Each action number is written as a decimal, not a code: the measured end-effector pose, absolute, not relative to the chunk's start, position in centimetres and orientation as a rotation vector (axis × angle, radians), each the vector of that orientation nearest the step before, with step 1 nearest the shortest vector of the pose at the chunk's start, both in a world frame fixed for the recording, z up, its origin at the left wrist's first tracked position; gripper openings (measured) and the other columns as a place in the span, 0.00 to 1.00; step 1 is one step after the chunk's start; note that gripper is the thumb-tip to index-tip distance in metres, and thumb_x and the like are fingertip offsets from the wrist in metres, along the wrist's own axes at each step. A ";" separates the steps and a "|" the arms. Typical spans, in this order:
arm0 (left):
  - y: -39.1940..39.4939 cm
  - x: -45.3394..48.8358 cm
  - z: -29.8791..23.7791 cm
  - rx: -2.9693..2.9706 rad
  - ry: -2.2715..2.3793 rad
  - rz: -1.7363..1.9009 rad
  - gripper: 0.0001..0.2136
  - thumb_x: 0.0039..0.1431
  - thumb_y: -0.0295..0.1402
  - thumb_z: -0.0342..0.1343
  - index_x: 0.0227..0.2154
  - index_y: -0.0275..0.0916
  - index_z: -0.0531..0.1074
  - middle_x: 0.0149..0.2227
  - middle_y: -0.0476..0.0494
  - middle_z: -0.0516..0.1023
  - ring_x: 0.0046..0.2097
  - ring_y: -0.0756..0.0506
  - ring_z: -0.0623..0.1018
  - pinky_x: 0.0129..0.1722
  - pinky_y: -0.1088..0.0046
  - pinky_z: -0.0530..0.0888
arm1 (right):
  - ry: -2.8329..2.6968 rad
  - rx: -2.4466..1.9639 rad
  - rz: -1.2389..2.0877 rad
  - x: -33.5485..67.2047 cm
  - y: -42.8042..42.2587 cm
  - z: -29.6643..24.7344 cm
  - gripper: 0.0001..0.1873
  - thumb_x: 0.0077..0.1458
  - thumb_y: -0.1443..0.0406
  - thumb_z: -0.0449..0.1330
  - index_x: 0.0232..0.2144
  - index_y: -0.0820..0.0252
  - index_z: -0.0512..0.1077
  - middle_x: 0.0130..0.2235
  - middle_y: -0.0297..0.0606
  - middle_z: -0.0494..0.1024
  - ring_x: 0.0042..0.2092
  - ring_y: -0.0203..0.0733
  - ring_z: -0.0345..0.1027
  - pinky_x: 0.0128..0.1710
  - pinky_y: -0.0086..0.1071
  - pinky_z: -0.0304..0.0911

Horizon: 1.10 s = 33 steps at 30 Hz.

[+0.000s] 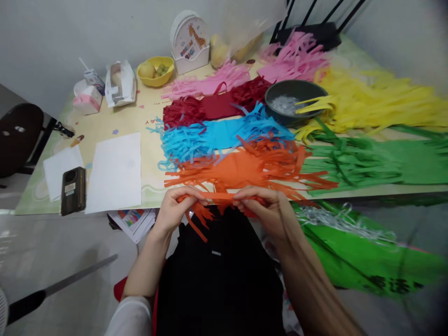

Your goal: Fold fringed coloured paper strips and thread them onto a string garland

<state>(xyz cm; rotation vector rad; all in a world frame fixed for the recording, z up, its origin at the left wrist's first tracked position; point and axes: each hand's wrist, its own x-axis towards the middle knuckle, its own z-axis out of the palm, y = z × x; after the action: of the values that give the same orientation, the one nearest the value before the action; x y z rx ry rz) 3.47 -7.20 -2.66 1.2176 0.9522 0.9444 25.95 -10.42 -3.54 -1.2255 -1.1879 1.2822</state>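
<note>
My left hand point(174, 208) and my right hand point(270, 208) pinch the two ends of a fringed orange paper piece point(217, 198), stretched between them just off the table's near edge. Its cut strips dangle below my left hand over my dark lap. Right behind it on the table lies a pile of orange fringed paper point(252, 168). Beyond that are blue point(217, 135), dark red point(213, 106) and pink point(206, 84) fringed sheets.
Green point(378, 163) and yellow point(381, 100) fringed paper cover the right side, around a dark bowl point(294, 91). White sheets point(114, 170) and a dark phone-like device point(73, 189) lie at left. A yellow bowl point(156, 70), cartons and a giraffe box stand at the back. A green bag point(364, 256) hangs at my right.
</note>
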 end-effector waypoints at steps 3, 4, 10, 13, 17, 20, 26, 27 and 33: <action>-7.4 3.5 -2.3 1.324 0.983 0.923 0.07 0.55 0.35 0.59 0.26 0.36 0.74 0.29 0.43 0.78 0.34 0.46 0.77 0.37 0.70 0.72 | -1.300 -1.205 1.226 26.0 -10.6 -3.2 0.07 0.54 0.65 0.60 0.28 0.57 0.78 0.29 0.36 0.79 0.30 0.38 0.72 0.31 0.30 0.68; -7.5 3.6 -2.2 1.356 1.005 0.919 0.09 0.56 0.36 0.60 0.25 0.37 0.71 0.29 0.44 0.77 0.33 0.47 0.76 0.36 0.71 0.71 | -1.344 -1.212 1.193 26.0 -10.6 -3.2 0.08 0.55 0.64 0.60 0.27 0.57 0.78 0.29 0.36 0.79 0.30 0.38 0.72 0.32 0.31 0.68; -8.0 3.9 -1.8 1.700 1.218 0.952 0.06 0.58 0.34 0.59 0.31 0.39 0.69 0.33 0.46 0.76 0.35 0.49 0.75 0.36 0.74 0.70 | -1.537 -1.436 0.942 25.9 -11.0 -3.5 0.13 0.57 0.60 0.61 0.44 0.55 0.76 0.40 0.39 0.81 0.39 0.44 0.75 0.40 0.37 0.68; -8.1 3.7 -1.6 1.882 1.235 0.879 0.04 0.60 0.32 0.57 0.36 0.40 0.73 0.37 0.45 0.79 0.39 0.47 0.77 0.42 0.72 0.70 | -1.597 -1.510 0.855 25.9 -11.0 -3.5 0.10 0.57 0.61 0.60 0.41 0.56 0.77 0.39 0.39 0.81 0.40 0.46 0.75 0.42 0.39 0.67; -8.2 3.6 -1.4 1.759 1.218 0.831 0.05 0.60 0.34 0.57 0.30 0.39 0.71 0.31 0.46 0.79 0.34 0.48 0.78 0.37 0.73 0.72 | -1.480 -1.449 0.967 26.0 -11.0 -3.3 0.06 0.55 0.61 0.62 0.32 0.57 0.74 0.34 0.38 0.81 0.36 0.44 0.75 0.40 0.37 0.69; -8.3 3.5 -1.3 1.492 1.097 0.835 0.06 0.60 0.35 0.58 0.32 0.38 0.70 0.30 0.45 0.81 0.34 0.47 0.81 0.36 0.72 0.74 | -1.265 -1.284 1.253 25.9 -11.1 -3.1 0.07 0.55 0.60 0.63 0.34 0.57 0.74 0.31 0.37 0.82 0.31 0.40 0.77 0.34 0.33 0.72; -8.0 3.1 -1.8 1.253 1.029 0.872 0.08 0.57 0.32 0.60 0.38 0.37 0.80 0.31 0.43 0.83 0.33 0.46 0.81 0.35 0.72 0.76 | -1.091 -1.174 1.347 25.5 -10.9 -3.1 0.07 0.53 0.64 0.64 0.35 0.55 0.80 0.30 0.36 0.83 0.29 0.39 0.78 0.33 0.32 0.75; -8.0 3.0 -2.0 1.222 1.013 0.883 0.08 0.57 0.32 0.60 0.37 0.38 0.81 0.31 0.43 0.83 0.33 0.46 0.81 0.34 0.73 0.76 | -1.087 -1.155 1.340 25.4 -10.8 -3.3 0.06 0.52 0.64 0.64 0.34 0.55 0.81 0.30 0.36 0.83 0.29 0.39 0.77 0.32 0.32 0.75; -7.7 3.3 -3.0 1.178 0.886 0.995 0.07 0.55 0.26 0.59 0.31 0.39 0.82 0.29 0.44 0.81 0.33 0.47 0.80 0.36 0.72 0.75 | -1.147 -1.026 1.217 25.0 -10.2 -4.3 0.11 0.52 0.74 0.60 0.29 0.55 0.80 0.27 0.32 0.81 0.27 0.34 0.75 0.29 0.26 0.71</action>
<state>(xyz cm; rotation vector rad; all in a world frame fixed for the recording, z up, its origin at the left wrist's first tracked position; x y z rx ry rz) 3.29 -7.71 -3.01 1.1777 0.8858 0.9947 25.05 -10.25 -4.30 -1.0265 -1.1474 1.2172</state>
